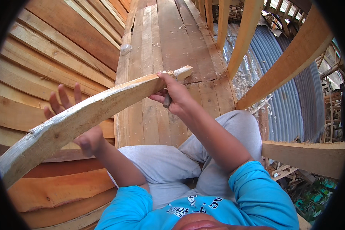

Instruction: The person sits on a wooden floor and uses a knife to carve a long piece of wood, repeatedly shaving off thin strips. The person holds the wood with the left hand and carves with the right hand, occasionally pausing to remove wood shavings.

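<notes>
A long, slightly curved piece of rough timber (92,109) slants across the view, its near end at the lower left. My right hand (172,91) grips it close to its far end. Under that hand's fingers a short, dark, rounded handle (167,100) sticks out; what it belongs to is hidden. Behind the timber, my left hand (92,140) is open with its fingers spread. Its fingers show above the timber and its thumb below, while the palm is covered. Whether it touches the timber I cannot tell.
I sit cross-legged on a plank floor (176,38) scattered with wood shavings. Stacked boards (53,73) rise on the left. Upright wooden posts (249,34) and a low beam (303,155) stand at the right, before corrugated metal sheets (283,92). A small clear object (125,48) lies beside the boards.
</notes>
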Available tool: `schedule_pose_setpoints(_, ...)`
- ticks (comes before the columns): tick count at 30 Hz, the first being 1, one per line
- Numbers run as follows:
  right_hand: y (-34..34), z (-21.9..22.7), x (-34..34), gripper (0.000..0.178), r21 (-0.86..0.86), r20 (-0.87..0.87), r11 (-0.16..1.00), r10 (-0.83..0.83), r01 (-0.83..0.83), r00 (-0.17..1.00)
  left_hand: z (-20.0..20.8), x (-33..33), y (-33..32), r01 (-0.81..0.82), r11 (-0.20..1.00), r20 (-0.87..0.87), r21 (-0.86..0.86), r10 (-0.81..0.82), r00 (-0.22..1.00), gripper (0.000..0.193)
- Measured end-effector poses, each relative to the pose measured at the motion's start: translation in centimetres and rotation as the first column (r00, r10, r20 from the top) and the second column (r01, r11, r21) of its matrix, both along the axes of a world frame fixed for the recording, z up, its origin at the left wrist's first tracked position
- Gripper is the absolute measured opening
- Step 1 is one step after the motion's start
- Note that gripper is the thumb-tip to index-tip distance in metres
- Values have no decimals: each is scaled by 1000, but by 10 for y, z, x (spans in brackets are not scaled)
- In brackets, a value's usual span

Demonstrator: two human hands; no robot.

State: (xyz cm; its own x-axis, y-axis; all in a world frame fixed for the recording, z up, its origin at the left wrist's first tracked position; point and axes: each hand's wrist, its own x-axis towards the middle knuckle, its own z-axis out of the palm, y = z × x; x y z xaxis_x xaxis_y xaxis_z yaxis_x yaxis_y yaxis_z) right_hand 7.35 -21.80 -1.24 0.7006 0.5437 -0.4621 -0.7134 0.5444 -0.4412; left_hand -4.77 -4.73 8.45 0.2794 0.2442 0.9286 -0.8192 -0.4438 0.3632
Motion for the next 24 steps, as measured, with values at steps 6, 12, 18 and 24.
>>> schedule_pose_setpoints(6, -2, 5, -2, 52, -54, 77, 995, -74, 78, 994, 52, -96, -12, -131, 914, 61, -383, 166, 984, 97)
schedule_pose_setpoints(12, -19, 7, 19, 45, -33, 303, 995, -83, 98, 949, 55, -101, -26, -147, 796, 156, -588, 290, 944, 31)
schedule_pose_setpoints(18, -23, 9, 28, 43, -373, 442, 924, 95, 87, 892, 33, -76, -12, 8, 781, 175, -624, 130, 976, 20)
schedule_pose_setpoints(24, -18, 11, 10, 35, -680, 487, 730, 391, 58, 781, 34, -70, -18, -74, 775, 129, -627, 197, 972, 20)
